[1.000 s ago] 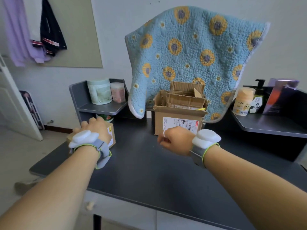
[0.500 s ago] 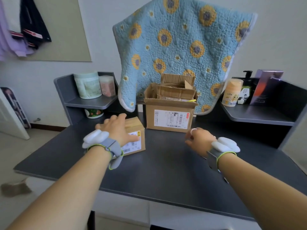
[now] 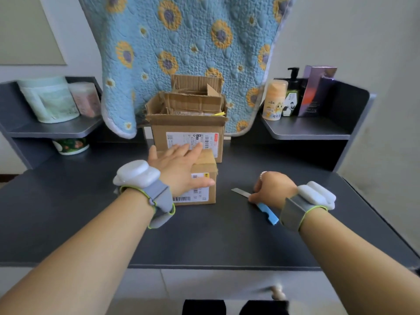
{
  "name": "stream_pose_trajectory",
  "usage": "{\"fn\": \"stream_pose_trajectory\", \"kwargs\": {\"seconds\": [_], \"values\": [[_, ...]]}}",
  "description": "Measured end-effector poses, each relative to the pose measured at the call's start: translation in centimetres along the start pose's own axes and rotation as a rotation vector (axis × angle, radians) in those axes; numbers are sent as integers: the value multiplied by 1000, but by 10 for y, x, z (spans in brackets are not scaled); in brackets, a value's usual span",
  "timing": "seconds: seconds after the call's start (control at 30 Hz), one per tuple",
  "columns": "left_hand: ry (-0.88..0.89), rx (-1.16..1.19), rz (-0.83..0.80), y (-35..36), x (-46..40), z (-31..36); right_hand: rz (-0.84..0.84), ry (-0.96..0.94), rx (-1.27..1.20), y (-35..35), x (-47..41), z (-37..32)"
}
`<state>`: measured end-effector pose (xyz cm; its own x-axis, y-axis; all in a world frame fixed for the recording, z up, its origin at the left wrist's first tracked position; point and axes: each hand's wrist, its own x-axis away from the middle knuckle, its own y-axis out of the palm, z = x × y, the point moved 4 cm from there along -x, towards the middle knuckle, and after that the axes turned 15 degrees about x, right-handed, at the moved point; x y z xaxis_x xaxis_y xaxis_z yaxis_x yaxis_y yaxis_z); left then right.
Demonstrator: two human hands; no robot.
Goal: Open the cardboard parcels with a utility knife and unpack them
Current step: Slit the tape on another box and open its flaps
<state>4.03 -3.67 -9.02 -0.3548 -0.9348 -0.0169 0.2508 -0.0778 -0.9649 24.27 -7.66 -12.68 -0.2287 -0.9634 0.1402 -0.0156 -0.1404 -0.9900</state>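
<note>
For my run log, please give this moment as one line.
left hand: flat on small parcel | right hand: holds utility knife, blade out | big box: already open

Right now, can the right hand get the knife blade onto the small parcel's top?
Probably yes. The right hand grips the utility knife, blade out toward the small parcel, with bare desk between. The left hand covers much of the top.

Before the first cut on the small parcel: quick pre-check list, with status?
1. Small parcel flat on the desk: ok.
2. Left hand steadying its top, fingers straight: ok.
3. Utility knife gripped by right hand: ok.
4. Blade extended: ok.
5. Blade at the parcel's seam: not ok, it is apart, to the right.
6. Seam tape visible: cannot tell, the hand covers it.
</note>
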Motion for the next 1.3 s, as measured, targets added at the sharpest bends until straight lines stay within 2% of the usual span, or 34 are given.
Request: {"fn": "stream_pose_trajectory", "kwargs": {"seconds": [0.23,0.33,0.43,0.53,0.73,0.8,0.93,1.17,1.3], "values": [[107,41,-33,1,3,3,-16,-59,-35,-3,3,-13],[141,108,-32,-4,-1,8,8,-68,-147,-6,1,-18],[173,202,8,-12,-9,17,68,-65,-347,-9,-1,-20],[98,104,1,-10,-17,21,94,-82,-550,-7,-5,-23],[86,161,-1,-7,-25,14,77,-4,-1310,-1,-12,-30],[96,175,3,-7,-26,14,56,-32,-1446,-1,-12,-35],[113,179,20,-6,-28,13,62,-84,-1436,1,-13,-45],[118,174,21,-5,-29,12,151,-47,-1407,-3,-14,-43],[115,176,16,-5,-28,12,136,-67,-1372,-6,-14,-48]]}}
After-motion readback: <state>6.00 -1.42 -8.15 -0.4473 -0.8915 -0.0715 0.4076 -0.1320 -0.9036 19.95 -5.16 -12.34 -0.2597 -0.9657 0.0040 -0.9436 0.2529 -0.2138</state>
